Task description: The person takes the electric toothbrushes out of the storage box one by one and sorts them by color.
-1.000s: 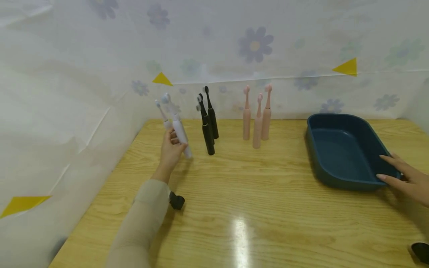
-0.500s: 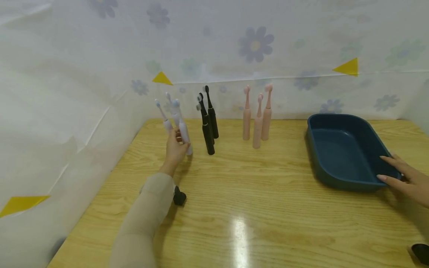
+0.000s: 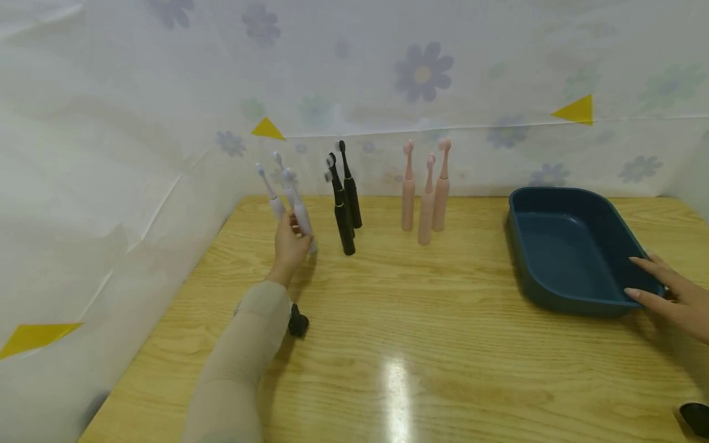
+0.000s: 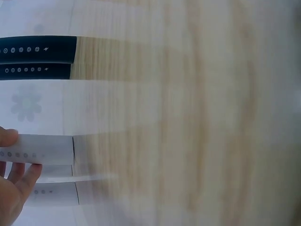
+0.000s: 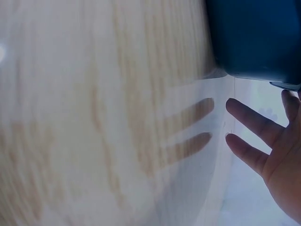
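Note:
My left hand [image 3: 292, 249] pinches the handle of a white electric toothbrush [image 3: 301, 215] between thumb and fingers. The toothbrush leans a little left, its base close over the table. Two more white toothbrushes [image 3: 275, 204] stand just behind it, partly hidden by the hand. In the left wrist view the held handle [image 4: 51, 143] shows a row of small icons. At the right, my right hand [image 3: 676, 295] rests at the near right corner of a dark blue bin [image 3: 570, 303], two fingertips over its rim. In the right wrist view, other fingers [image 5: 254, 121] spread straight outside the bin.
Three black toothbrushes [image 3: 343, 231] stand upright right of the white ones. Three pink toothbrushes [image 3: 424, 218] stand farther right, between them and the bin. A flowered white sheet [image 3: 354, 74] backs the wooden table [image 3: 443, 357], with another white sheet along the left.
My left hand has shifted slightly right and back with the white toothbrush, which has become more upright and lowered toward the table beside the other white ones. My right hand has stayed at the bin.

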{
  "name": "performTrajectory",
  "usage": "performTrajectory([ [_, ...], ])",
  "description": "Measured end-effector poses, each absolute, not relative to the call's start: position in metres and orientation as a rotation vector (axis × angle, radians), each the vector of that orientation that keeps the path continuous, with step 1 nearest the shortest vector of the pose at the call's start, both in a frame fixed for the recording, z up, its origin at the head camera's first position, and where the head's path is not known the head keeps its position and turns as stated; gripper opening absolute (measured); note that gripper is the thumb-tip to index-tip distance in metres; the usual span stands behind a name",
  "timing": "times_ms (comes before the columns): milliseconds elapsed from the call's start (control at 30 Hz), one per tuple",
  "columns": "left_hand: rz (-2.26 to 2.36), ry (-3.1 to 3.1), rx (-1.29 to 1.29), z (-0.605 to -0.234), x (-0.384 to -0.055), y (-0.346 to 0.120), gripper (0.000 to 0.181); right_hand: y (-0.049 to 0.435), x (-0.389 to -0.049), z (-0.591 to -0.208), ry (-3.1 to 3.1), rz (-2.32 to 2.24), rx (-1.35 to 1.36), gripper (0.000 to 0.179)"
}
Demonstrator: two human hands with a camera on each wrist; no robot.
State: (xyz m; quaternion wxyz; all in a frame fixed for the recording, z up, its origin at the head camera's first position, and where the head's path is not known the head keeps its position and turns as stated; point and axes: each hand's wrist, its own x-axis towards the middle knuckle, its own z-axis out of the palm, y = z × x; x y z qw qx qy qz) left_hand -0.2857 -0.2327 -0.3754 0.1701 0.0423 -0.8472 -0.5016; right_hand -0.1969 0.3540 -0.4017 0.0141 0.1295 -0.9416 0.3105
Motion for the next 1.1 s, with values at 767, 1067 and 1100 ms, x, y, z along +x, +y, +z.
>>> performTrajectory([
  [767, -1.337, -2.396, 0.179, -0.3768, -0.2905, -0.228, 0.053, 0.3568, -0.1965, -0.4028, -2.938, 0.961, 0.399, 0.066],
  [1067, -1.352, -2.401, 0.199, -0.3782, -0.2902, -0.2284, 0.053, 0.3566, -0.1989, -0.4022, -2.989, 0.932, 0.348, 0.068],
  [1100, -1.353, -2.4, 0.201, -0.3783, -0.2901, -0.2286, 0.053, 0.3564, -0.1989, -0.4022, -2.988, 0.935, 0.345, 0.068],
])
